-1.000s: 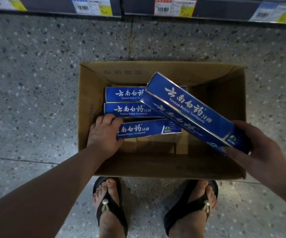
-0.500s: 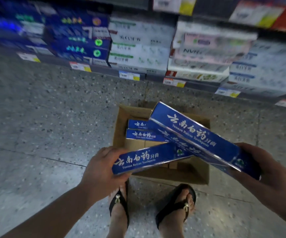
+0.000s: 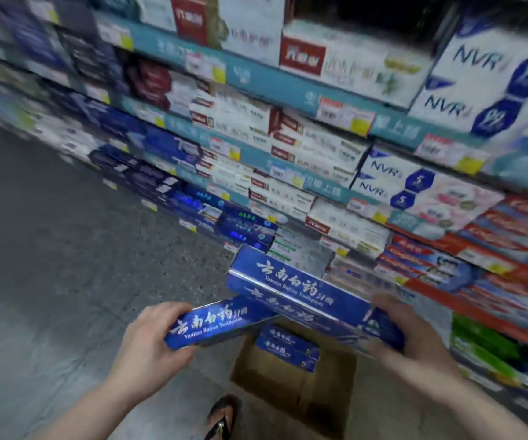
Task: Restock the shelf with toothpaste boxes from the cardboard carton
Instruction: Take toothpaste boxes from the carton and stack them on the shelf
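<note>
Both hands are loaded and held above the carton point(image 3: 294, 398), facing the shelf point(image 3: 250, 74). This reads as the carry step: boxes are picked, and none from this handful is placed yet.

The left hand point(image 3: 148, 341) grips a single box point(image 3: 215, 322), fingers and thumb curled round its left end. The box is roughly level, printed face up, with its long axis running off to the right. An end grip leaves the far end free to slide into a gap, which is probably why it's held that way.

The right hand point(image 3: 415, 350) grips a stack of boxes point(image 3: 304, 290), at least two, one on top of the other; blur hides the exact count. Its fingers wrap the near right end, likely clamping the layers so they don't shear. The stack angles up and to the left, and its far end overlaps the single box's far end. Touching or just apart, can't tell.

The carton sits open on the floor point(image 3: 50, 249) under the hands, close to the shelf base. At least two boxes left in the carton point(image 3: 285, 344) lie flat side by side, so I'd expect more trips.

The shelf rows are packed with mixed brands under heavy motion blur. The blue boxes low on the shelf point(image 3: 243, 230) look like the probable slot, not confirmed.

Both forearms reach forward and converge, wrists about level. A sandal point(image 3: 221, 417) shows beside the carton's near corner.
</note>
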### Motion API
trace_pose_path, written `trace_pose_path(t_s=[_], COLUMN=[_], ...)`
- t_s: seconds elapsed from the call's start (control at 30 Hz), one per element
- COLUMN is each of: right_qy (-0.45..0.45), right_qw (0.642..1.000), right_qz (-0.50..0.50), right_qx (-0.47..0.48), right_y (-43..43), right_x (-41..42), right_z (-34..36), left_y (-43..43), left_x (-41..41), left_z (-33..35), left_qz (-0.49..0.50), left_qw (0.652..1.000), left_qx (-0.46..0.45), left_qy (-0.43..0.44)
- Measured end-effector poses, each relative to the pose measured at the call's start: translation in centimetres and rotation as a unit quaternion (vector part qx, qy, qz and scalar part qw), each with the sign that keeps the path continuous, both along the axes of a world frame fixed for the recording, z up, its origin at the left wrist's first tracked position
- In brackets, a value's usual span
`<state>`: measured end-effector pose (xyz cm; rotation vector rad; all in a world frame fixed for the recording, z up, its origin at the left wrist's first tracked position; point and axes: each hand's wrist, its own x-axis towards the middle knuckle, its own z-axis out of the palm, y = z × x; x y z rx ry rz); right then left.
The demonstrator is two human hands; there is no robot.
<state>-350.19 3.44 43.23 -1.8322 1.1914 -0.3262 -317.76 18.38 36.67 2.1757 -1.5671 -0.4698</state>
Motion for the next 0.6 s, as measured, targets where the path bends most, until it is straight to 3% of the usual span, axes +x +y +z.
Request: trace_pose_path(t_s=[0.33, 0.6], right_qy=[-0.009, -0.034], right_qw=[0.986, 0.970], right_qz=[0.149, 0.208], right_qx=[-0.079, -0.117], right_y=[1.1, 6.6], right_x=[13.6, 31.5], right_z=[13.8, 19.5], left_y=[9.5, 16.9], left_x=[8.5, 23.1], left_z=[12.4, 19.7], left_qz=[0.157, 0.195], left_qw=[0.986, 0.975], left_qx=[-0.065, -0.100], left_qy=[0.002, 0.041])
